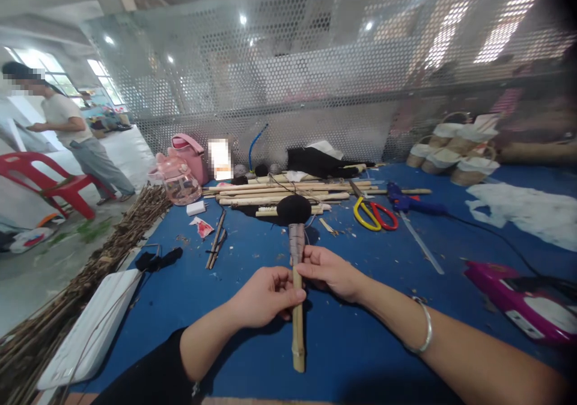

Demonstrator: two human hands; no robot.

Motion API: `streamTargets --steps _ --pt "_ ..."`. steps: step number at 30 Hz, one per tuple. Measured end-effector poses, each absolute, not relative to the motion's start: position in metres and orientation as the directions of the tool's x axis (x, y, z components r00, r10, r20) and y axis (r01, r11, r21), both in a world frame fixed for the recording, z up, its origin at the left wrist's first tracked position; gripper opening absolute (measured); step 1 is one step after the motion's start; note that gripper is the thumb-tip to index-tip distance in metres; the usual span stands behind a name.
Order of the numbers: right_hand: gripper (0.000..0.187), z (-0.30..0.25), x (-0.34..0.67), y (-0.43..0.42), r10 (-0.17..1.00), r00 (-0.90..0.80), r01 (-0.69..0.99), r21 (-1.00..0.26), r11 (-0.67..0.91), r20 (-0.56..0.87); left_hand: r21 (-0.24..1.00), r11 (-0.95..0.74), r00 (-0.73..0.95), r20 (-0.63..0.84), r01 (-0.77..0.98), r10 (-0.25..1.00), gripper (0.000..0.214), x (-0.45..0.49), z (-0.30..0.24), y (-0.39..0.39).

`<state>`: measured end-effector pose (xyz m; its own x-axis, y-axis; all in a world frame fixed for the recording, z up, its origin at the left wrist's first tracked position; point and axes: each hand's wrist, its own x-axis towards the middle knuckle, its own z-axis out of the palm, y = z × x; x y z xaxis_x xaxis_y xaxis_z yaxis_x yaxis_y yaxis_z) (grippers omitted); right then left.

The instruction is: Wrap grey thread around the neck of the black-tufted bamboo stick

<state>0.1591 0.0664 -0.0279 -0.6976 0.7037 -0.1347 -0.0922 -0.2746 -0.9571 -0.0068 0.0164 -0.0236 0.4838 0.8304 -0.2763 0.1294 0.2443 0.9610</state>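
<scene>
Gripping a bamboo stick (298, 339) in both hands, over the blue table (243, 363)

Left hand (264, 297) pinches the stick's middle between thumb and fingers; right hand (331, 273) pinches just farther up, by the lower edge of the grey wrapping (296, 240); a black round piece (294, 210) shows at the wrapped end, whether joined I cannot tell; thin sticks (252, 200) lie behind; scissors (362, 199) and a blue glue gun (419, 205) lie to the right.

A pale bamboo stick (298, 324) juts below the left hand (265, 295). Beyond the right hand (332, 271), its grey-wrapped end (296, 240) meets a black oval ball (294, 211).
</scene>
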Motion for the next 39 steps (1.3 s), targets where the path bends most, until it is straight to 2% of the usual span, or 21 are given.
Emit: streamTargets --steps 5,10,17,21,25,28,31,34,39 --pt "0.039 -0.031 0.159 0.069 0.689 -0.713 -0.094 -0.957 -0.275 -0.128 0.952 0.3 0.532 -0.284 0.057 0.798 0.035 -0.008 -0.02 0.018" --pt "0.039 -0.037 0.16 0.07 0.689 -0.715 -0.096 -0.96 -0.264 -0.118 0.935 0.352 0.504 -0.328 0.052 0.799 0.032 -0.008 -0.016 0.018" --pt "0.041 -0.034 0.156 0.068 0.734 -0.666 -0.075 -0.967 -0.242 -0.132 0.962 0.182 0.265 -0.233 0.205 0.936 0.04 -0.007 -0.028 0.017" --pt "0.041 -0.037 0.16 0.068 0.741 -0.655 -0.018 -0.977 -0.21 -0.147 0.964 0.23 0.311 -0.261 0.132 0.914 0.039 -0.006 -0.026 0.018" --pt "0.037 -0.038 0.161 0.067 0.737 -0.668 -0.033 -0.985 -0.169 -0.104 0.948 0.317 0.48 -0.29 0.026 0.828 0.039 -0.01 -0.02 0.02" --pt "0.036 -0.035 0.158 0.065 0.735 -0.672 -0.041 -0.987 -0.157 -0.089 0.931 0.364 0.561 -0.321 0.038 0.763 0.039 -0.012 -0.018 0.02" --pt "0.034 -0.032 0.155 0.062 0.752 -0.653 -0.04 -0.988 -0.15 -0.088 0.938 0.322 0.485 -0.341 0.126 0.805 0.043 -0.012 -0.02 0.019" --pt "0.031 -0.03 0.154 0.062 0.767 -0.638 -0.04 -0.992 -0.123 -0.07 0.95 0.228 0.387 -0.295 0.211 0.874 0.043 -0.011 -0.023 0.02" --pt "0.029 -0.029 0.153 0.062 0.769 -0.636 -0.027 -0.993 -0.112 -0.069 0.964 0.211 0.37 -0.258 0.162 0.892 0.038 -0.014 -0.024 0.025"
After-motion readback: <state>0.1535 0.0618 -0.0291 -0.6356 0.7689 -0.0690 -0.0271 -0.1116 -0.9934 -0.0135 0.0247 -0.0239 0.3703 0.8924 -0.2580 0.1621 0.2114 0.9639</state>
